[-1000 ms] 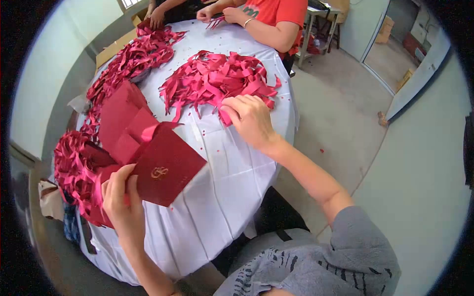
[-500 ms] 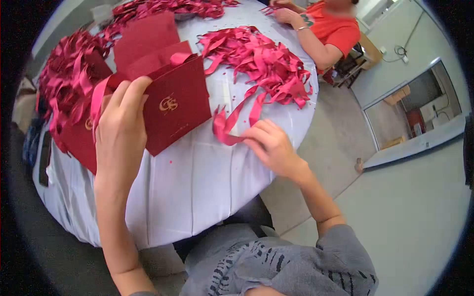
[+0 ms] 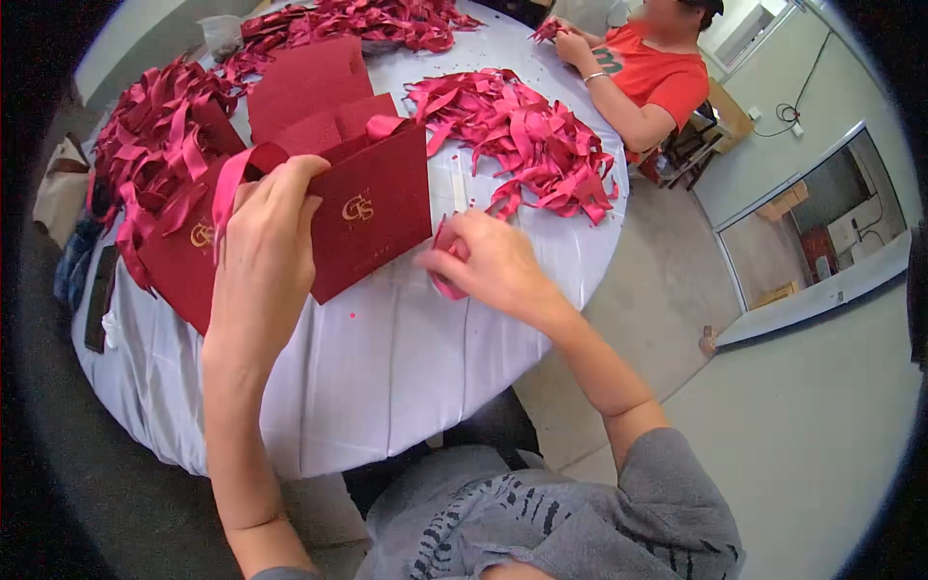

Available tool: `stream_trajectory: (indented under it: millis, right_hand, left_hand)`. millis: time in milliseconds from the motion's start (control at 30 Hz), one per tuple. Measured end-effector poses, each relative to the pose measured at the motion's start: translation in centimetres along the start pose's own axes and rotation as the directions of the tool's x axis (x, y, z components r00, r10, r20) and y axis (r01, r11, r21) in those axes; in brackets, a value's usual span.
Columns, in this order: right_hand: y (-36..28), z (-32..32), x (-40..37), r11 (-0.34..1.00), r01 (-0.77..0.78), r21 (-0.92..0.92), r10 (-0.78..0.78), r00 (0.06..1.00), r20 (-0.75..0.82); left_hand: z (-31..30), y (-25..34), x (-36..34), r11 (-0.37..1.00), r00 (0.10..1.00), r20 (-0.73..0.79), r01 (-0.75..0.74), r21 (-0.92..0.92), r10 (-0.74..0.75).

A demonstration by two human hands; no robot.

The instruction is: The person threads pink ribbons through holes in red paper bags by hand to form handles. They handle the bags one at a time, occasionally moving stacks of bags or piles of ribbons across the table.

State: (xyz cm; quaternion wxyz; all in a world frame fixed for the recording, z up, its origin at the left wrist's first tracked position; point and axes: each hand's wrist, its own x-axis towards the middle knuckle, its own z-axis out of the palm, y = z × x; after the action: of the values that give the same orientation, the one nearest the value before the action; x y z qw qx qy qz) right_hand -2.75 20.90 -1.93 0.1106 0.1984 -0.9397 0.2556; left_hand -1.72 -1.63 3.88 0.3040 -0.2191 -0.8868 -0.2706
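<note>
A dark red paper bag [image 3: 377, 232] with a gold logo stands tilted on the table. My left hand [image 3: 266, 256] is closed at its upper left edge, fingers curled over the top. A pink ribbon [image 3: 230, 193] hangs by that hand's fingers; whether they pinch it as well is hidden. Just right of the bag, my right hand [image 3: 493, 261] is closed on another ribbon [image 3: 447, 287], which loops below the fingers. A second dark red bag [image 3: 169, 256] with a gold logo is to the left, partly behind my left hand.
Piles of pink ribbon lie at the right [image 3: 541, 145], the left [image 3: 155, 135] and the back [image 3: 338, 29] of the white-covered table [image 3: 387, 387]. A dark flat object [image 3: 100, 300] rests near the left edge. Across the table, a person in a red shirt [image 3: 652, 82] handles ribbon.
My right hand has moved left, closer to the bag, lifting its ribbon away from the pile. My left hand keeps its hold on the bag. The view has shifted slightly.
</note>
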Motion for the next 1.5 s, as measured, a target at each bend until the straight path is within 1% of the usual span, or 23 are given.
stream_trajectory:
  millis: [33, 67, 133, 167, 200, 267, 333, 367, 400, 433, 467, 567, 667, 800, 833, 900, 1067, 1167, 1267, 1367, 1433, 1467, 1500]
  right_hand:
    - [-0.6, -0.3, 0.2, 0.985, -0.145, 0.092, 0.129, 0.98, 0.152]
    - [-0.4, -0.1, 0.2, 0.987, -0.135, 0.091, 0.121, 0.982, 0.145]
    - [0.7, 0.7, 0.2, 0.963, -0.235, 0.134, 0.203, 0.955, 0.217]
    - [1.2, 0.8, -0.1, 0.935, -0.234, 0.266, 0.18, 0.96, 0.214]
    - [1.5, 0.6, -0.2, 0.938, -0.226, 0.264, 0.173, 0.963, 0.208]
    - [1.9, 0.0, -0.5, 0.735, -0.365, 0.572, 0.252, 0.929, 0.27]
    - [1.9, -0.9, -0.8, 0.708, -0.319, 0.63, 0.217, 0.947, 0.235]
    - [1.7, -1.4, -0.9, 0.663, -0.211, 0.719, 0.152, 0.977, 0.148]
    - [1.7, -1.8, -0.9, 0.603, -0.098, 0.792, 0.093, 0.994, 0.052]
    - [1.7, -2.3, -0.9, 0.502, -0.072, 0.862, 0.045, 0.997, 0.058]
    - [1.4, -2.9, -0.9, 0.504, -0.062, 0.862, 0.043, 0.998, 0.047]
    - [-0.5, -4.8, -0.6, 0.224, -0.071, 0.972, -0.012, 0.997, 0.076]
    - [-1.2, -5.2, -0.4, 0.072, -0.109, 0.991, -0.096, 0.989, 0.115]
    - [-3.9, -5.7, -0.1, 0.196, -0.1, 0.976, -0.115, 0.986, 0.124]
    - [-5.1, -6.1, -0.2, 0.143, -0.11, 0.984, -0.073, 0.99, 0.121]
    - [-6.0, -7.1, -0.2, 0.202, -0.087, 0.975, -0.091, 0.99, 0.107]
    - [-6.8, -7.5, -0.8, 0.212, 0.015, 0.977, -0.112, 0.994, 0.009]
    - [-6.1, -6.1, -0.3, 0.199, -0.042, 0.979, -0.109, 0.992, 0.065]
    - [-6.1, -6.4, 0.0, 0.275, -0.156, 0.949, -0.065, 0.981, 0.181]
    - [-6.2, -4.7, 0.6, 0.341, -0.135, 0.93, -0.053, 0.985, 0.162]
    - [-6.2, -3.6, 1.2, 0.505, -0.094, 0.858, 0.024, 0.995, 0.095]
    - [-6.5, -3.3, 1.3, 0.53, -0.057, 0.846, 0.046, 0.998, 0.038]
    - [-6.4, -2.8, 1.6, 0.598, 0.018, 0.801, 0.017, 0.999, -0.035]
  left_hand:
    - [-0.1, 0.0, 0.0, 1.0, 0.999, 0.029, 0.015, -0.004, -0.015]
    - [-0.3, 0.0, 0.0, 1.0, 0.998, 0.058, 0.031, -0.008, -0.03]
    - [-0.4, 0.2, 0.1, 1.0, 0.999, 0.037, 0.023, 0.001, -0.023]
    - [-0.5, 0.2, 0.1, 0.999, 0.998, 0.049, 0.036, -0.013, -0.035]
    - [-0.5, 0.2, 0.1, 0.998, 0.997, 0.064, 0.048, -0.029, -0.046]
    - [-0.4, 0.0, 0.0, 1.0, 0.999, 0.029, 0.013, -0.024, -0.012]
    - [-0.4, 0.2, 0.1, 0.999, 1.0, 0.016, 0.014, -0.042, -0.014]
    - [-0.4, 0.2, 0.1, 0.999, 1.0, 0.013, 0.016, -0.048, -0.016]
    - [-0.5, 0.3, 0.2, 0.999, 1.0, 0.006, 0.009, -0.046, -0.008]
    - [-0.6, 0.3, 0.2, 0.999, 1.0, 0.014, 0.014, -0.051, -0.013]
    - [-0.7, 0.3, 0.3, 0.998, 1.0, 0.024, 0.017, -0.056, -0.016]
    - [-0.9, 0.1, 0.3, 0.993, 0.999, 0.01, 0.037, -0.109, -0.036]
    - [-1.4, -0.1, 0.4, 0.99, 0.998, 0.016, 0.057, -0.126, -0.055]
    - [-1.4, 0.2, 0.3, 0.991, 0.997, -0.019, 0.071, -0.116, -0.074]
    - [-1.5, 0.4, 0.3, 0.989, 0.997, -0.005, 0.07, -0.13, -0.071]
    - [-1.5, 0.9, 0.3, 0.984, 0.998, 0.01, 0.068, -0.163, -0.067]
    - [-0.6, 1.2, 0.3, 0.985, 0.995, 0.097, 0.052, -0.162, -0.037]
    - [-0.5, 0.7, 0.2, 0.99, 0.994, 0.112, 0.0, -0.144, 0.016]
    - [-0.8, 0.4, 0.3, 0.984, 0.995, 0.087, -0.023, -0.176, 0.039]
    - [-1.2, -0.5, 0.4, 0.964, 0.991, 0.127, 0.075, -0.255, -0.044]
    - [-1.4, -1.1, 0.5, 0.916, 0.974, 0.17, 0.203, -0.345, -0.152]
    - [-1.3, -1.6, 0.5, 0.865, 0.965, 0.192, 0.245, -0.437, -0.176]
    - [-1.1, -1.9, 0.6, 0.802, 0.958, 0.213, 0.278, -0.529, -0.192]
